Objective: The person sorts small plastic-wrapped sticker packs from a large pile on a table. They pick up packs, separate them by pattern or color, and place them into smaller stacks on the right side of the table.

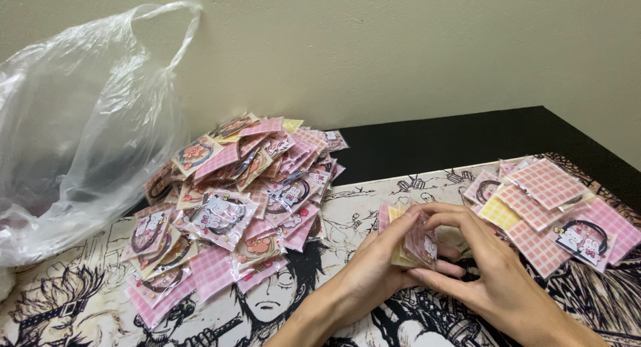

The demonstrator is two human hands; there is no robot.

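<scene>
Nearest the camera, the left hand [374, 267] and right hand [481, 260] meet over a desk mat [360, 207] printed with black line-art cartoon figures. Both hands curl around a small stack of square packets [417, 243], fingertips pinching its edges from either side. Just right of the hands lies a loose spread of pink and yellow checkered packets [554, 207]. To the left rises a large heap of similar packets [240, 200], well apart from the hands. Farther left, a crumpled clear plastic bag [80, 133] leans against the beige wall [400, 46].
</scene>
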